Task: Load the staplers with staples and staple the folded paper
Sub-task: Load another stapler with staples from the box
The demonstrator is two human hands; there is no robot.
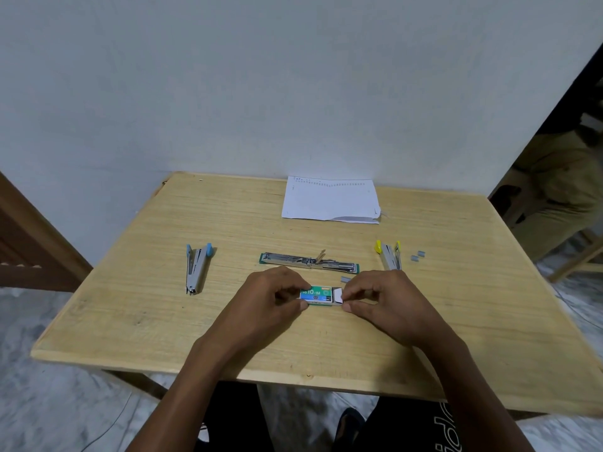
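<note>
The worktop [130, 305] carries everything. The folded paper [329, 200] lies at its far edge, untouched. In the middle the green stapler [310, 263] lies swung open flat, with the blue stapler [195, 267] to the left and the yellow stapler [389, 256] to the right, both gaping. Just nearer, the left hand [261, 298] pinches the left end of the box [316, 295], and the right hand [388, 298] pinches the white tray poking from its right end. Loose staples [417, 255] lie beside the yellow stapler. This looks like the loading step, at opening the box. The next move calls for sliding the tray out steadily, then lifting one strip unbroken.
</note>
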